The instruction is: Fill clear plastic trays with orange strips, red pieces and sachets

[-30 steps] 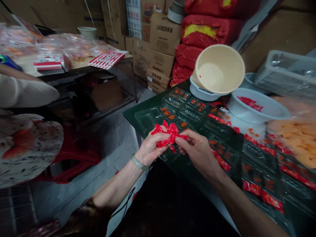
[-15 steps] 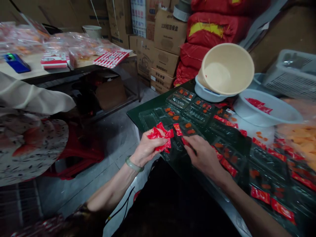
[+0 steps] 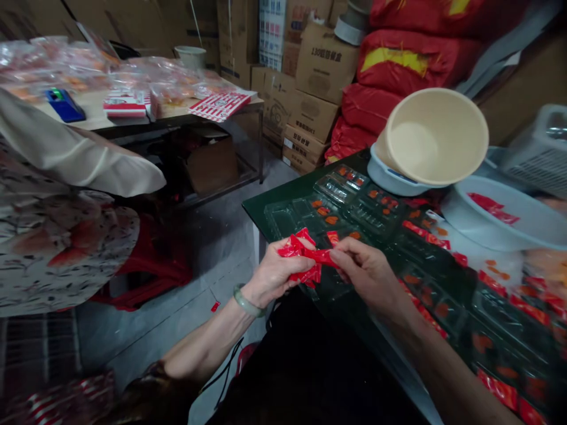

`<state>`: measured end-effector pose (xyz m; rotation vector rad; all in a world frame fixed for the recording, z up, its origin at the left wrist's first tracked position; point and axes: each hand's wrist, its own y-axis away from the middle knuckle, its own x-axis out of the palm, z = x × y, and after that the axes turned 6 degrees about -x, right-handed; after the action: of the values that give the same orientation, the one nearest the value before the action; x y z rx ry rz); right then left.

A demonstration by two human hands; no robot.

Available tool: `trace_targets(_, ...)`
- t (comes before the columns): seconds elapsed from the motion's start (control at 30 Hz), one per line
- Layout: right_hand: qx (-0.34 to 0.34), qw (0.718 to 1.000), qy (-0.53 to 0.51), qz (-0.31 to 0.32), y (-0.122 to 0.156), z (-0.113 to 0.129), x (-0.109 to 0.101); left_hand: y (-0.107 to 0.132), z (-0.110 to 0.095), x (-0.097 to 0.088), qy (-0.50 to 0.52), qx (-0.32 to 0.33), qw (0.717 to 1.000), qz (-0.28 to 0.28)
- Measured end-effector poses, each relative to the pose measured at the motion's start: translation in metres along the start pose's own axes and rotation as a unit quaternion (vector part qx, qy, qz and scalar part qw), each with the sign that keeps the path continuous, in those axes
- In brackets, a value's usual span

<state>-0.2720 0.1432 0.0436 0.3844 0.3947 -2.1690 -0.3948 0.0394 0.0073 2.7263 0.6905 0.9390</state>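
My left hand (image 3: 272, 274) grips a crumpled bunch of shiny red sachets (image 3: 301, 257) above the near edge of a clear plastic tray (image 3: 336, 200). My right hand (image 3: 365, 274) pinches a strip of the same red sachets, pulling it out from the bunch between both hands. The tray compartments hold small orange pieces, and single red sachets (image 3: 425, 232) lie across them. The trays rest on a dark green table top (image 3: 292, 203). A jade-like bangle (image 3: 245, 301) circles my left wrist.
A beige bowl (image 3: 432, 136) leans on a blue-white basin (image 3: 392, 177). A white bowl (image 3: 500, 215) holds red sachets. At left are a co-worker's pale sleeve (image 3: 75, 156) and patterned garment (image 3: 57, 254). Cartons (image 3: 314, 77) and red sacks (image 3: 411, 65) stand behind.
My right hand has moved from the tray up to the red bunch and now pinches a strip of it. The whole scene has shifted right in view.
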Motion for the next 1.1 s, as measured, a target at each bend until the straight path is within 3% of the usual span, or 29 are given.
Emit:
trace_targets(0.1,0.034,0.999,-0.034,-0.025,-0.011,-0.005,-0.005,-0.002,-0.004,-0.004,0.025,0.013,0.998,-0.054)
trace_targets(0.17,0.013,0.998,0.004,-0.069,-0.026,-0.014,-0.004,-0.002,-0.006,-0.01,0.028,0.017,0.997,-0.077)
trace_targets(0.23,-0.064,0.987,0.098,-0.113,-0.046,-0.027,0.0,-0.001,-0.006,-0.016,0.029,0.022,0.996,-0.079)
trace_targets(0.3,-0.169,0.954,0.214,-0.124,-0.069,-0.042,0.007,0.001,-0.004,-0.022,0.036,0.028,0.996,-0.08)
trace_targets(0.4,-0.254,0.888,0.376,-0.069,-0.104,-0.063,0.02,0.002,-0.001,-0.026,0.036,0.032,0.995,-0.09)
trace_targets(0.47,-0.247,0.855,0.456,-0.002,-0.119,-0.071,0.027,0.003,0.0,-0.026,0.026,0.039,0.995,-0.085)
trace_targets(0.53,-0.227,0.843,0.485,0.054,-0.124,-0.069,0.032,0.003,0.001,-0.027,0.001,0.05,0.996,-0.075)
trace_targets(0.6,-0.203,0.876,0.433,0.059,-0.116,-0.058,0.033,0.005,0.001,-0.028,-0.037,0.059,0.995,-0.07)
trace_targets(0.67,-0.154,0.939,0.302,0.063,-0.099,-0.039,0.032,0.007,0.0,-0.027,-0.09,0.063,0.992,-0.06)
trace_targets(0.73,-0.086,0.977,0.155,0.117,-0.078,-0.018,0.028,0.01,-0.001,-0.025,-0.15,0.073,0.986,-0.03)
trace_targets(0.8,-0.029,0.98,0.058,0.188,-0.06,-0.003,0.023,0.012,-0.001,-0.02,-0.215,0.083,0.973,0.009)
trace_targets(0.9,0.021,0.974,-0.01,0.225,-0.043,0.003,0.014,0.014,0.002,-0.013,-0.27,0.07,0.957,0.076)
trace_targets(1.0,0.045,0.978,-0.039,0.202,-0.038,-0.002,0.002,0.012,0.008,-0.011,-0.231,0.024,0.967,0.106)
trace_targets(1.1,0.044,0.99,-0.048,0.124,-0.044,-0.012,-0.008,0.01,0.013,-0.014,-0.173,-0.028,0.982,0.075)
